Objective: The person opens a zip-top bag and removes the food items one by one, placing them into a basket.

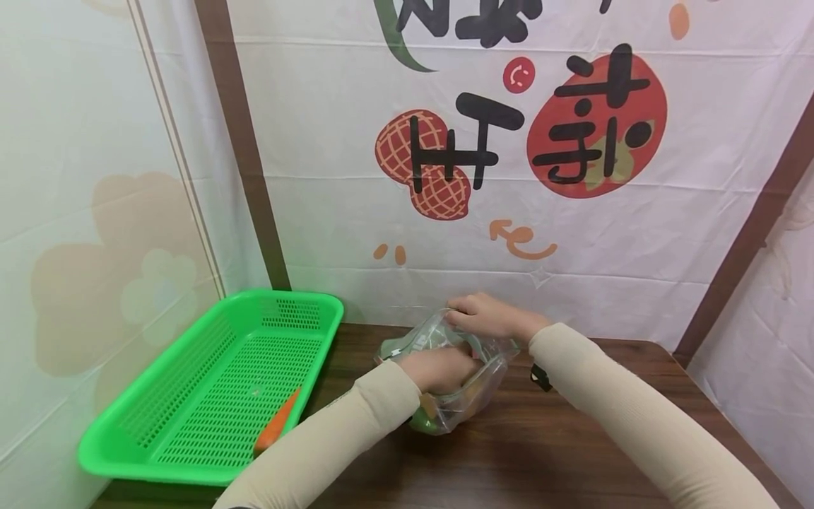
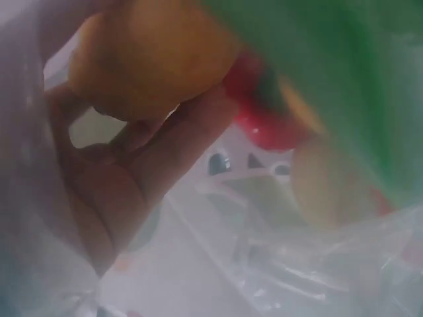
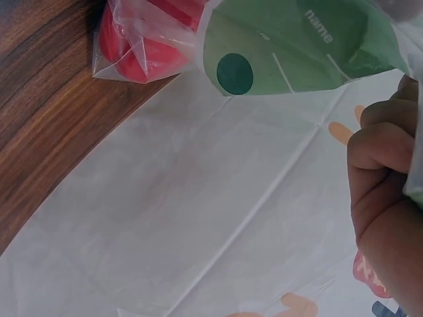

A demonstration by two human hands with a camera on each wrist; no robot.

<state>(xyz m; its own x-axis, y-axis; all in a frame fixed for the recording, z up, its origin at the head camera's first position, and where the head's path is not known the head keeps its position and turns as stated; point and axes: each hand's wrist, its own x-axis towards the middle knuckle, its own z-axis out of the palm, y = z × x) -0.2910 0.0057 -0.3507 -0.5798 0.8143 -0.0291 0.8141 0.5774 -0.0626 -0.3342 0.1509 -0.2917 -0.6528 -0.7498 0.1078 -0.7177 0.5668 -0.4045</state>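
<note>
A clear plastic bag [image 1: 478, 404] with a green printed panel [image 3: 291, 49] stands on the table, its mouth upward. My left hand [image 1: 441, 370] reaches down into it. In the left wrist view, that hand's fingers and thumb hold a yellow-orange rounded fruit [image 2: 152, 59] inside the bag. Beside it are a glossy red item [image 2: 268, 115] and a pale yellowish one [image 2: 320, 181], partly hidden by the bag's green part. My right hand [image 1: 486, 316] grips the bag's far rim with curled fingers. Red contents [image 3: 135, 49] press against the clear plastic in the right wrist view.
A green slotted plastic basket [image 1: 95, 456] stands left of the bag, with an orange carrot [image 1: 278, 423] lying along its right side. The dark wooden table [image 1: 553, 445] meets a printed white cloth wall [image 1: 318, 212] behind the bag.
</note>
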